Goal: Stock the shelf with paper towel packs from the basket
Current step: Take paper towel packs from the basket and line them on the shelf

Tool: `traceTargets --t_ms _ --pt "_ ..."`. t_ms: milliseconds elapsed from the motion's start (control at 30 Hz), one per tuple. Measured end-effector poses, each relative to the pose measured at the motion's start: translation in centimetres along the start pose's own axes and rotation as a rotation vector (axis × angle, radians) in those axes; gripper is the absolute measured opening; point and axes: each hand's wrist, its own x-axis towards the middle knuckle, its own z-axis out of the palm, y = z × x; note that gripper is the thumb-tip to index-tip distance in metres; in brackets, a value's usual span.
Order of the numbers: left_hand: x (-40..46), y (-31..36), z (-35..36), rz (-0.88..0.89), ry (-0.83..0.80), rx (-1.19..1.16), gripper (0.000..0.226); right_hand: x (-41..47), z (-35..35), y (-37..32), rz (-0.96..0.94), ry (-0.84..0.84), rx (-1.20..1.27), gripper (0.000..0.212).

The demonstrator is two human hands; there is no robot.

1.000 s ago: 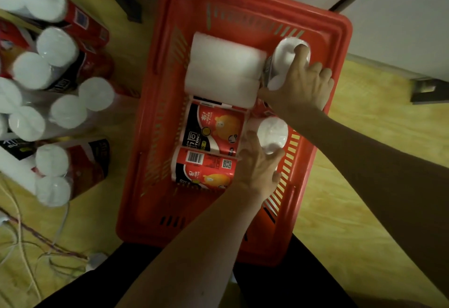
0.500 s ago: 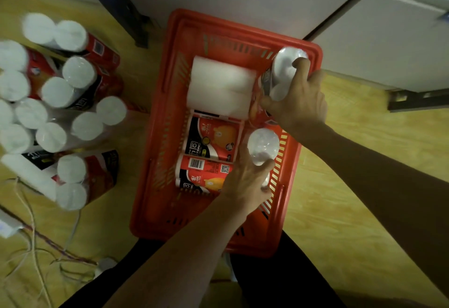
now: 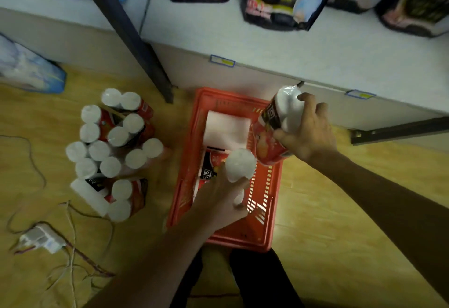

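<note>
While both forearms reach fwd from the bottom edge, the left hand (image 3: 224, 200) sits low over the basket (image 3: 263, 222), fingers curled round a pack (image 3: 239, 165) from below. That pack stands roughly upright, white roll end facing the camera, long axis approx. vertical; it's inside the basket's right half, though blur hides whether it touches the floor of it. Further out, the right hand (image 3: 307, 132) grips a 2nd pack (image 3: 279, 127) from the right side, thumb near its lower part, fingers wrapped over the upper end. This one is above the basket's far right corner, tilted, white end pointing up and away twd the shelf (image 3: 279, 47). More packs lie flat in the basket.
</note>
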Motion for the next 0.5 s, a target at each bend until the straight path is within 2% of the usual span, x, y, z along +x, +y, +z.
traceTargets --t_ms 167,300,400,500 --pt "-4.5 2.1 -9.6 0.016 0.069 0.203 0.038 -2.7 -6.9 -5.0 -0.123 -0.023 -0.017 0.084" --pt "-8.1 3.5 -18.0 0.048 0.075 0.315 0.039 -4.8 -13.9 -10.2 -0.245 -0.044 -0.105 0.079" --pt "-10.8 5.5 -25.3 0.136 0.096 0.448 0.038 -6.1 -20.1 -14.5 -0.327 0.005 -0.204 0.074" --pt "-13.0 7.6 -32.7 0.155 0.142 0.507 0.047 -7.7 -26.9 -18.9 -0.417 0.111 -0.348 0.071"
